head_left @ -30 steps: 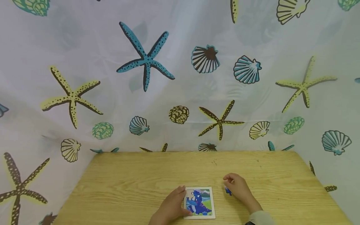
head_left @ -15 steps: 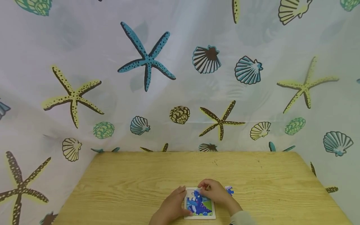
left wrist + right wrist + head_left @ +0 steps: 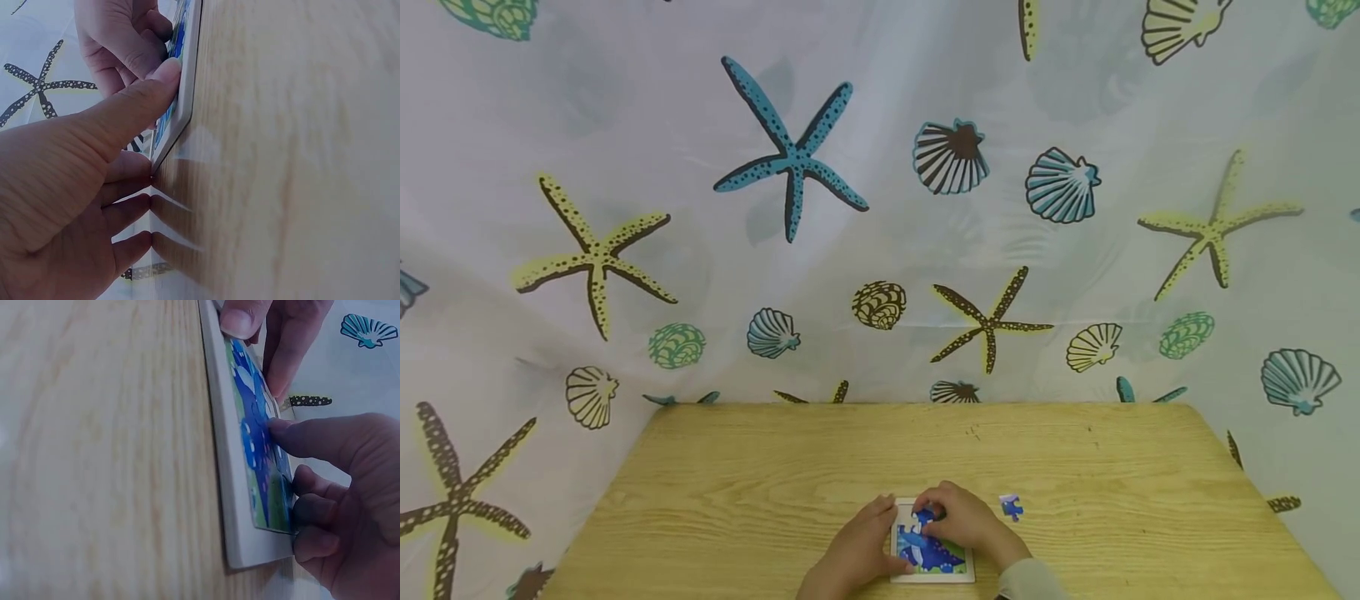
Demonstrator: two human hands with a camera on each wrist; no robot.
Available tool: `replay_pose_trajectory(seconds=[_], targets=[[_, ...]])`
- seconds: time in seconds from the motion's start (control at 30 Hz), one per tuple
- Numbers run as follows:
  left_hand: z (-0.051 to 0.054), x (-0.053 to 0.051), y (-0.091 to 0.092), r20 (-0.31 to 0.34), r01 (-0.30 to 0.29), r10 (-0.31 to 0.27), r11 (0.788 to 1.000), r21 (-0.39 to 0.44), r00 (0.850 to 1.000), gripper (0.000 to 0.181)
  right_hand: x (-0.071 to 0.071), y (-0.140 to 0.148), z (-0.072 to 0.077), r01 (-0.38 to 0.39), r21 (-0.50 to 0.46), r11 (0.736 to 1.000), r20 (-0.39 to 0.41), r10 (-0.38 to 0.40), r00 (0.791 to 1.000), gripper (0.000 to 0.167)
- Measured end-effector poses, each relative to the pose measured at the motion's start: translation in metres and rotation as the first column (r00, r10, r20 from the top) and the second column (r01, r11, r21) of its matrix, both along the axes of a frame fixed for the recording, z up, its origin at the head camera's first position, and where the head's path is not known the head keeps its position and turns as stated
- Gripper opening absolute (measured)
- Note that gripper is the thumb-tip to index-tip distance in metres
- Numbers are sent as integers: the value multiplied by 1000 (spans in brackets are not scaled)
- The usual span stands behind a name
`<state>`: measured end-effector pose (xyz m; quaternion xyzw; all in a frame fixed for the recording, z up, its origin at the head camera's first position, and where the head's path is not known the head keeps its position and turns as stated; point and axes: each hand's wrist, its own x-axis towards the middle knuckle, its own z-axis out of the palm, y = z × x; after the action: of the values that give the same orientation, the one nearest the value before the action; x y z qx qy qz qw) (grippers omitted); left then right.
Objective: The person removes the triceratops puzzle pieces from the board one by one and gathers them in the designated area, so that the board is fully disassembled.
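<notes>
A white-framed puzzle board [image 3: 972, 575] with a blue dinosaur picture lies on the wooden table. My left hand [image 3: 857, 546] grips its left side; in the left wrist view the thumb of that hand [image 3: 69, 162] lies on the frame [image 3: 187, 94] and its fingers are at the edge. My right hand [image 3: 966, 523] is over the board's upper part, thumb and index finger around a blue piece [image 3: 922, 517]. In the right wrist view the thumb of that hand [image 3: 362, 475] touches the picture [image 3: 255, 425]; its index fingertip is hidden.
One loose blue-and-white puzzle piece [image 3: 1011, 507] lies on the table [image 3: 737, 483], right of the board and beyond the right wrist. A white curtain [image 3: 880, 233] printed with starfish and shells hangs behind the table and along its sides.
My right hand has moved left from beside the loose piece onto the board, then slightly lower and further left, leaving that piece uncovered. My left hand has stayed at the board's edge.
</notes>
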<state>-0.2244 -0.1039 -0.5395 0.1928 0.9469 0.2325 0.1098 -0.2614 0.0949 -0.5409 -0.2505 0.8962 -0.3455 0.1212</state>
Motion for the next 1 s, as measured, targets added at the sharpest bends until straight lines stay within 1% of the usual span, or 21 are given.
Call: replay_pose_trajectory(seconds=[0.1,0.23,0.4,0.63,0.87,1.0], targets=[[0,2,0,-1,6,-6,1000,-8,1000,86,2,-1,1,6,10,1000,16,-7,1000,21],[-2,3,0,-7,10,-10,1000,-19,1000,86,5,-2,0,13,18,1000,18,-13,1000,21],[-2,4,0,-12,10,-10,1000,-26,1000,84,6,-2,-3,25,30,999,-2,-25,1000,22],[-3,3,0,-18,6,-6,1000,-14,1000,84,6,-3,-3,60,21,998,-20,-60,998,22],[-4,2,0,-22,16,-16,1000,-6,1000,87,8,-1,-4,42,23,999,-51,-41,998,22],[-3,3,1,-28,17,-17,1000,-10,999,87,9,0,-7,47,23,999,-70,-45,997,25]])
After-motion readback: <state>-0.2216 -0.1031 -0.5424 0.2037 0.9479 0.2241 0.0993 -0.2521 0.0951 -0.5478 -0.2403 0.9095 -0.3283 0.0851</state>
